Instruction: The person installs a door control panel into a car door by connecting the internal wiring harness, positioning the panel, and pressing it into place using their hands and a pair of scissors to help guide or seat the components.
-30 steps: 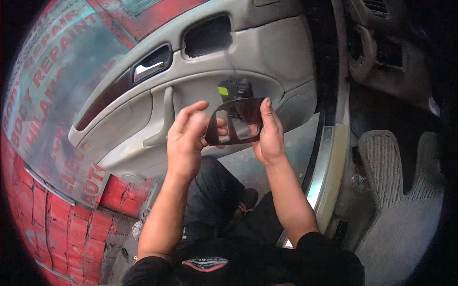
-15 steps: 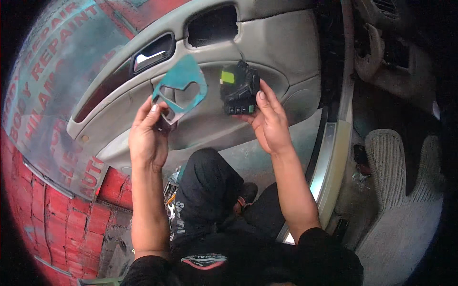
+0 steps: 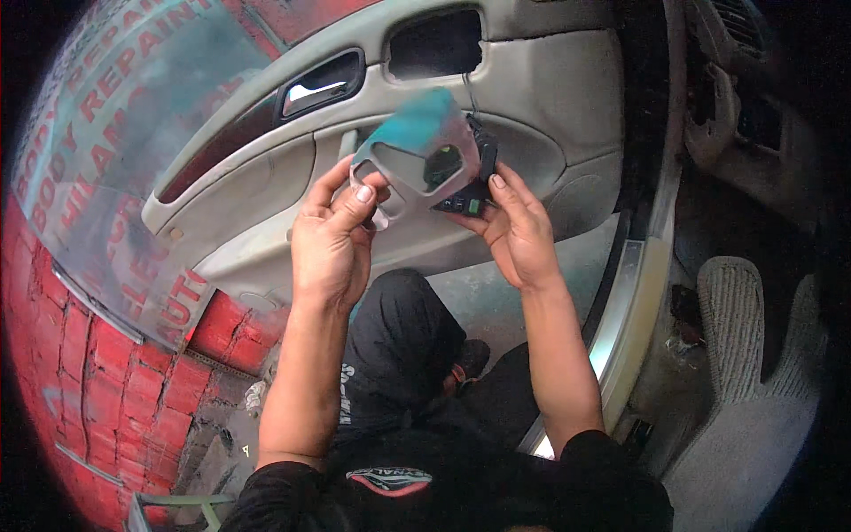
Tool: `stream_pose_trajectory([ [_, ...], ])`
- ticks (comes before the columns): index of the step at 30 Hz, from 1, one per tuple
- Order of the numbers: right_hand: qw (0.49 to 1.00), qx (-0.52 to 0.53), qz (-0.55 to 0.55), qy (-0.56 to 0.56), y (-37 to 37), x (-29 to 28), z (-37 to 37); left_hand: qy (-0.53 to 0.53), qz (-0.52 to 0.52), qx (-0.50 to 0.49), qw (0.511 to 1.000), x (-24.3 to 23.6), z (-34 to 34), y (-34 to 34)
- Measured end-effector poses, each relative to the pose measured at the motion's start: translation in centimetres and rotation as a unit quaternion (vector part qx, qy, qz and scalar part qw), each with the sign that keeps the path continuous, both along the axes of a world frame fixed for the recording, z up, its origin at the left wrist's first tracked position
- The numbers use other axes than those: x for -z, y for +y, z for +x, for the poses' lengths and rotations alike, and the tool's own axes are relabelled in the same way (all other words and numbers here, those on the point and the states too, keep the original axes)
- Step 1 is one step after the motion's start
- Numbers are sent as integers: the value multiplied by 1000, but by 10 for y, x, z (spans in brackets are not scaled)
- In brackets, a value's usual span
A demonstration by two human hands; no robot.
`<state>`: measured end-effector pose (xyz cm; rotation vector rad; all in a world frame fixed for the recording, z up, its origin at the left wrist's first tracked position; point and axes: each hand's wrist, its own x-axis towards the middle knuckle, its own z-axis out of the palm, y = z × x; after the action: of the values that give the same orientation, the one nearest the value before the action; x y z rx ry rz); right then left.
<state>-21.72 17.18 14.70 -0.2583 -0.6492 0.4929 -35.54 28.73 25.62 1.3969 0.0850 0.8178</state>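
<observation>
My left hand (image 3: 335, 235) is closed on the lower left edge of a thin trim plate (image 3: 417, 124) with cut-out openings, its glossy face reflecting teal and grey. In my right hand (image 3: 521, 222) is a black power window switch unit (image 3: 487, 155), gripped at its right side between thumb and fingers. Small buttons show along the unit's lower end. The plate overlaps the switch unit and hides much of it; whether they touch, I cannot tell. A thin cable (image 3: 469, 93) runs from the unit up toward a rectangular opening (image 3: 434, 44) in the beige door panel (image 3: 558, 89).
An inside door handle (image 3: 315, 93) sits in a dark surround left of the opening. Behind the door is a window glass with lettering (image 3: 133, 106). Red brickwork (image 3: 115, 408) lies at lower left, the door sill (image 3: 620, 328) and a grey ribbed seat (image 3: 736, 355) at right.
The trim plate has moved right and turned, now in front of the switch unit, which was fully visible beside it. My left hand has come closer to my right. The whole view has shifted slightly.
</observation>
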Motion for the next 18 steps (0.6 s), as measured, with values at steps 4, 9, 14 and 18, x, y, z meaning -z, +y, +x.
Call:
stream_pose_trajectory([
  [4, 1000, -16, 9, 1, 2, 4, -1, 15, 9, 7, 1000, 2, 2, -4],
  [9, 1000, 1, 22, -15, 2, 9, -2, 10, 53, 31, 998, 3, 7, -11],
  [14, 1000, 8, 23, -18, 0, 8, -3, 11, 47, 37, 998, 4, 11, -16],
  [18, 999, -2, 38, 14, -2, 0, -10, 17, 58, 42, 997, 1, 12, -21],
])
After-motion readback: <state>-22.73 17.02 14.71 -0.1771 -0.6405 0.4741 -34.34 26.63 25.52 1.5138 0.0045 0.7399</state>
